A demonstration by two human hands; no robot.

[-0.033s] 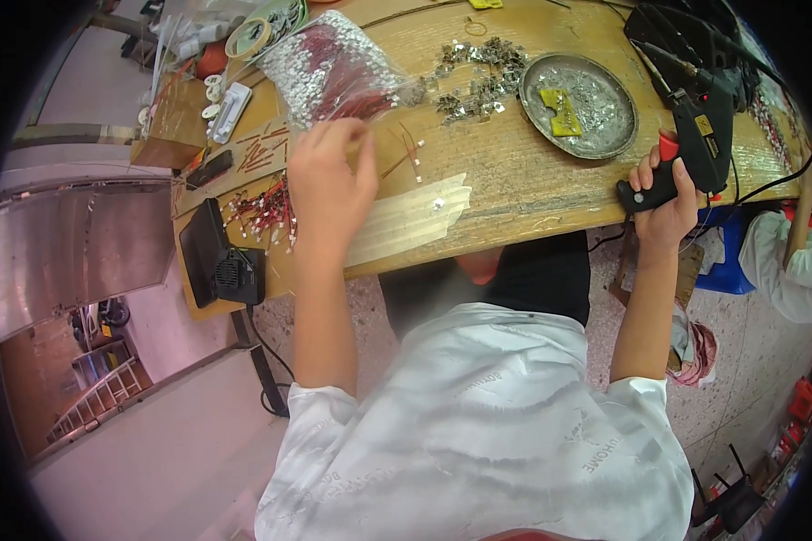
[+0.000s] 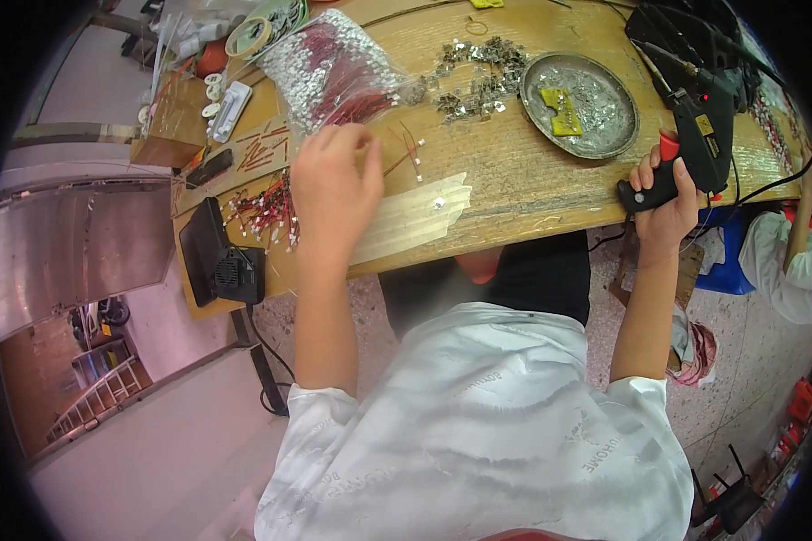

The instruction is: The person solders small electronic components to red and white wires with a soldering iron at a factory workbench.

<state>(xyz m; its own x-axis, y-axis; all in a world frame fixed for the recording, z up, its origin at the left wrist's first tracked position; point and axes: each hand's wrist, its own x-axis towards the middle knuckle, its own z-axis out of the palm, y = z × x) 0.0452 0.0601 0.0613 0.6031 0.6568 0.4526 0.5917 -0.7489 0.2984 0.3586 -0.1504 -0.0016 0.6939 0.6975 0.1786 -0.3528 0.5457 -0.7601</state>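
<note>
- Your right hand (image 2: 663, 203)'s wrapped round the black gun (image 2: 692, 135), over the surface (image 2: 514, 194)'s near edge, toward its right end
- Left hand (image 2: 334, 180)'s curled, can't tell if it's pinching anything
- It's nearer the loose wire (image 2: 415, 162), just rightward, long axis toward the near edge

Blk gun (image 2: 704, 144) w/ red trigger (image 2: 668, 147), pale-yel. tape (image 2: 410, 224)

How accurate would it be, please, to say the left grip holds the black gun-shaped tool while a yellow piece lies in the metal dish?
Left is wrong: the head view shows the right grip holding the black gun-shaped tool; a yellow piece does lie in the metal dish.
</note>
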